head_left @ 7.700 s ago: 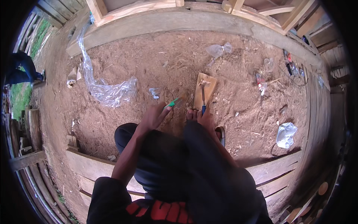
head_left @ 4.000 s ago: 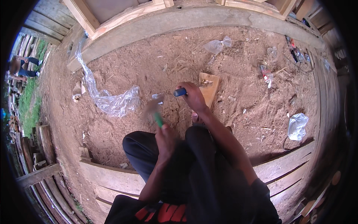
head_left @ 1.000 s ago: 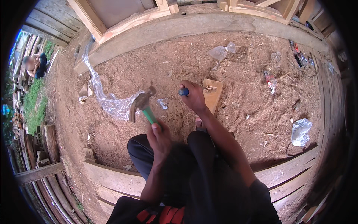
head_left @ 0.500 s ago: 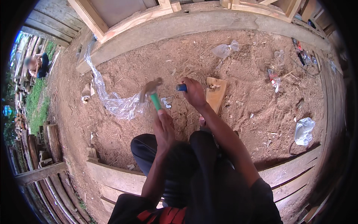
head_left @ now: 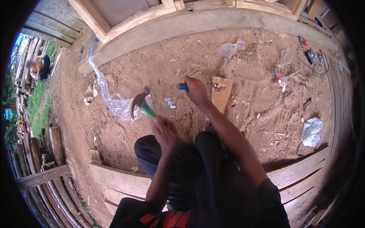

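My left hand (head_left: 164, 132) is wrapped round the green handle of a claw hammer (head_left: 148, 110), its metal head tilted up to the left. To its right, my right hand (head_left: 197, 92) grips a chisel by its blue handle (head_left: 182, 86), the butt end pointing left toward the hammer side. The chisel's blade is hidden behind the hand, toward the board. A short wooden board (head_left: 222, 97) lies on the ground just right of that hand, with a chipped, cut patch near its far end. Part of my foot (head_left: 207, 123) shows at the board's near end.
Clear plastic sheeting (head_left: 121, 106) trails over the sawdust-strewn ground at left. Plastic bags (head_left: 228, 49) lie farther off and at right (head_left: 311, 132). Timber beams (head_left: 213, 19) border the far side, planks (head_left: 118, 178) the near side. Another person (head_left: 40, 67) sits at far left.
The hammer has swung left and away from the chisel, its head tipping further over. My right hand and the chisel have shifted slightly left.
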`<state>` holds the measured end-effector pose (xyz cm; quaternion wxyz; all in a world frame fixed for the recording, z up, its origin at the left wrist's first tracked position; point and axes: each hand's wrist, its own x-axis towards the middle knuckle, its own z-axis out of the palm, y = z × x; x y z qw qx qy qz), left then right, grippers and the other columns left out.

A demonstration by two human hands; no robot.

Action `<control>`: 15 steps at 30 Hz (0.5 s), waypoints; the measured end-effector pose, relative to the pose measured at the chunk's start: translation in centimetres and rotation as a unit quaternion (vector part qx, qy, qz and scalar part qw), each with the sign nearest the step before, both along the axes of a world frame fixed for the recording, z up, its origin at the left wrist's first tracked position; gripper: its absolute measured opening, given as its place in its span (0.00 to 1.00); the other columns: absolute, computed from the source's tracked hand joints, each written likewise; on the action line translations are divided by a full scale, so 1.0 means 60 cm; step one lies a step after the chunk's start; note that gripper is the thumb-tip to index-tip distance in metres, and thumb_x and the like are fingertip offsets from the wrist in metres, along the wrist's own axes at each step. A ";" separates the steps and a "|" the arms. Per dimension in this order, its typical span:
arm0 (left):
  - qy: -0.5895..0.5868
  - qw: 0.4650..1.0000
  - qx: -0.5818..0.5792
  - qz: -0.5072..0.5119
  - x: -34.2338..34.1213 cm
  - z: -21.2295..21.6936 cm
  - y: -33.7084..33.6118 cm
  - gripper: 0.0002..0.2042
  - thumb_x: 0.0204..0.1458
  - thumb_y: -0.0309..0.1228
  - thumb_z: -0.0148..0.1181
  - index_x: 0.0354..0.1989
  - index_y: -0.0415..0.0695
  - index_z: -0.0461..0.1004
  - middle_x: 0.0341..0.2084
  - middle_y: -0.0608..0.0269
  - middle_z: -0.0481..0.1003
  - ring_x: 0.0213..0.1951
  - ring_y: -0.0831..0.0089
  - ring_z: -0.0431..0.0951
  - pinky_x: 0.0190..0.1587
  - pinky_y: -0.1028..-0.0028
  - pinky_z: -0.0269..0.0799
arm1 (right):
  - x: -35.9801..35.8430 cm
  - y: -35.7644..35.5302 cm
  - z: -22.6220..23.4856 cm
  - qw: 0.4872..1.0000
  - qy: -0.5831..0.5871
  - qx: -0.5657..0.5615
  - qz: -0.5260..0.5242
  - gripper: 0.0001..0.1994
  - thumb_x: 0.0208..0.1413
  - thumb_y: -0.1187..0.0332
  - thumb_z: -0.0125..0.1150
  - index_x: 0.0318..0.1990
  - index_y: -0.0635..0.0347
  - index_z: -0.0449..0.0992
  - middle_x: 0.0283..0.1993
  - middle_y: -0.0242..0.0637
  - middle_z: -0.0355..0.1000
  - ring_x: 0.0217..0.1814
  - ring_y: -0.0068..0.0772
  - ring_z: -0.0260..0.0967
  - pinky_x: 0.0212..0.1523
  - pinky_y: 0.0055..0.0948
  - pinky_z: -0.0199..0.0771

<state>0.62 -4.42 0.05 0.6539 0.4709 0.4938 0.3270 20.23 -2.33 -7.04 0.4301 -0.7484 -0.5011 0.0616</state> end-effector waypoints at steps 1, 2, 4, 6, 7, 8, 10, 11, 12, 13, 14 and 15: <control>0.029 1.000 0.003 -0.004 -0.007 -0.046 0.001 0.18 0.65 0.49 0.40 0.27 0.51 0.60 0.13 0.75 0.55 0.12 0.85 0.56 0.12 0.81 0.49 | -0.008 0.000 -0.003 1.000 0.007 -0.012 0.000 0.13 0.41 0.79 0.62 0.36 0.59 0.69 0.32 0.46 0.71 0.37 0.52 0.71 0.41 0.47 0.70; 0.050 0.999 0.007 -0.012 0.001 -0.068 0.003 0.19 0.65 0.50 0.41 0.27 0.50 0.60 0.13 0.75 0.55 0.12 0.85 0.55 0.11 0.81 0.48 | 0.000 0.002 -0.004 1.000 0.006 -0.023 -0.003 0.13 0.41 0.79 0.62 0.36 0.59 0.69 0.32 0.46 0.71 0.37 0.52 0.71 0.41 0.47 0.70; 0.056 0.996 0.004 -0.073 0.024 0.020 -0.007 0.18 0.66 0.48 0.40 0.27 0.50 0.59 0.12 0.75 0.54 0.11 0.84 0.55 0.10 0.80 0.48 | 0.002 -0.005 -0.017 0.999 0.009 -0.038 -0.003 0.12 0.42 0.79 0.61 0.36 0.59 0.69 0.31 0.46 0.71 0.37 0.52 0.71 0.41 0.47 0.70; -0.015 1.000 -0.024 -0.001 0.023 0.044 0.002 0.18 0.66 0.46 0.39 0.27 0.49 0.59 0.13 0.75 0.55 0.11 0.84 0.55 0.11 0.80 0.49 | 0.005 0.001 -0.017 0.999 0.002 -0.034 0.001 0.12 0.42 0.79 0.61 0.36 0.59 0.69 0.31 0.45 0.71 0.37 0.52 0.71 0.41 0.47 0.71; -0.073 0.995 -0.018 0.070 0.030 0.052 -0.004 0.17 0.67 0.46 0.39 0.28 0.49 0.59 0.13 0.75 0.55 0.11 0.84 0.55 0.12 0.79 0.50 | 0.006 0.002 -0.017 1.000 0.000 -0.030 0.000 0.12 0.42 0.79 0.61 0.35 0.59 0.69 0.31 0.45 0.71 0.37 0.52 0.71 0.41 0.47 0.71; -0.010 1.000 0.003 0.001 0.032 0.033 -0.004 0.17 0.67 0.46 0.39 0.29 0.50 0.59 0.13 0.75 0.55 0.11 0.84 0.55 0.11 0.79 0.50 | 0.009 0.004 -0.017 1.000 -0.001 -0.026 -0.001 0.12 0.42 0.79 0.61 0.35 0.59 0.69 0.31 0.45 0.71 0.37 0.52 0.71 0.41 0.47 0.71; 0.118 0.984 0.044 -0.127 0.037 0.011 0.008 0.16 0.66 0.47 0.40 0.30 0.50 0.60 0.13 0.74 0.55 0.11 0.84 0.55 0.11 0.79 0.50 | 0.007 0.008 -0.021 0.999 -0.003 -0.033 0.010 0.12 0.42 0.79 0.61 0.35 0.59 0.69 0.31 0.45 0.71 0.37 0.52 0.71 0.40 0.48 0.71; 0.064 0.990 -0.033 -0.122 0.024 0.007 0.016 0.16 0.66 0.47 0.40 0.31 0.50 0.60 0.13 0.75 0.56 0.11 0.83 0.55 0.11 0.79 0.51 | 0.003 0.005 -0.023 0.999 -0.003 -0.046 0.017 0.12 0.42 0.79 0.62 0.35 0.59 0.69 0.31 0.45 0.71 0.37 0.52 0.71 0.40 0.48 0.71; 0.022 0.997 -0.042 -0.068 0.018 0.009 0.020 0.16 0.66 0.47 0.40 0.31 0.50 0.60 0.13 0.75 0.56 0.11 0.84 0.56 0.12 0.80 0.51 | 0.005 0.001 -0.022 0.998 -0.006 -0.059 0.018 0.12 0.42 0.79 0.62 0.36 0.59 0.69 0.31 0.45 0.71 0.37 0.52 0.71 0.40 0.48 0.71; -0.021 0.998 -0.051 -0.015 0.009 0.010 0.021 0.16 0.66 0.47 0.40 0.30 0.50 0.60 0.13 0.75 0.56 0.11 0.84 0.56 0.12 0.80 0.52 | 0.007 0.003 -0.022 0.999 -0.008 -0.052 0.013 0.12 0.42 0.79 0.62 0.36 0.59 0.69 0.31 0.46 0.71 0.37 0.53 0.71 0.40 0.48 0.71; -0.024 0.998 -0.049 -0.013 0.009 0.010 0.024 0.16 0.66 0.47 0.40 0.30 0.50 0.60 0.14 0.75 0.56 0.11 0.84 0.56 0.12 0.80 0.52 | 0.010 0.005 -0.021 0.999 -0.009 -0.044 0.007 0.12 0.42 0.79 0.62 0.36 0.59 0.69 0.32 0.46 0.71 0.37 0.53 0.71 0.40 0.48 0.71; -0.025 0.999 -0.048 -0.009 0.004 0.010 0.025 0.16 0.66 0.47 0.40 0.30 0.50 0.60 0.14 0.75 0.56 0.11 0.84 0.56 0.12 0.80 0.52 | 0.005 0.006 -0.020 0.999 -0.009 -0.038 0.006 0.12 0.42 0.79 0.62 0.36 0.60 0.68 0.32 0.47 0.71 0.37 0.53 0.71 0.40 0.48 0.71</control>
